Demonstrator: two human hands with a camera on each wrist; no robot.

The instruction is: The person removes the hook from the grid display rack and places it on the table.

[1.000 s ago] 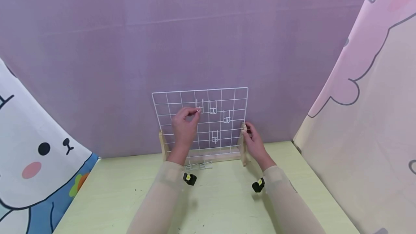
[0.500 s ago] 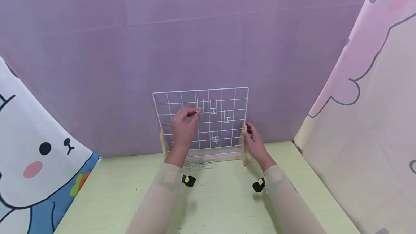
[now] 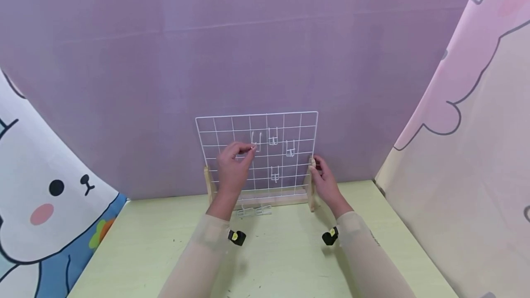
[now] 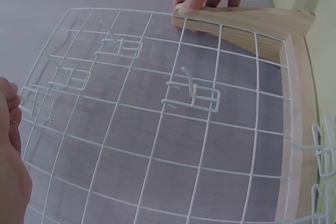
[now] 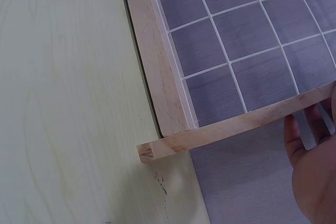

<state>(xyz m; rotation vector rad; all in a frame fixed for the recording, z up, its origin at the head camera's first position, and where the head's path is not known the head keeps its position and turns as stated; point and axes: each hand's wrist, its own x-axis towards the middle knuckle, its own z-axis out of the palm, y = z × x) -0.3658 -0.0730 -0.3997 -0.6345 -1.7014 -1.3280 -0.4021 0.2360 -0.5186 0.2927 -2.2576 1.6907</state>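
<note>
In front of me stands a white wire grid panel [image 3: 256, 115] in a wooden stand [image 4: 244, 22]. My left hand [image 3: 233, 167] pinches a white wire hook [image 4: 39, 100] at its prong, against the upper middle of the grid. The hook's two upper wire ends show above my fingertips in the head view. At the right side post, my right hand [image 3: 325, 183] holds the wood near its top, thumb in front and fingers behind. Three more hooks hang on the grid: one beside the held hook [image 3: 273, 137], one further right [image 3: 290, 150] and one lower [image 3: 275, 174].
Two loose wire hooks [image 3: 262, 210] lie on the pale yellow tabletop [image 3: 281, 261] before the stand's base. A purple cloth backdrop [image 3: 265, 49] rises behind. Printed cloths flank the table on the left [image 3: 54, 224] and right [image 3: 463, 187].
My left hand has moved slightly downward with the hook, whose upper wire ends now sit lower against the grid. My right hand stays at the side post.
</note>
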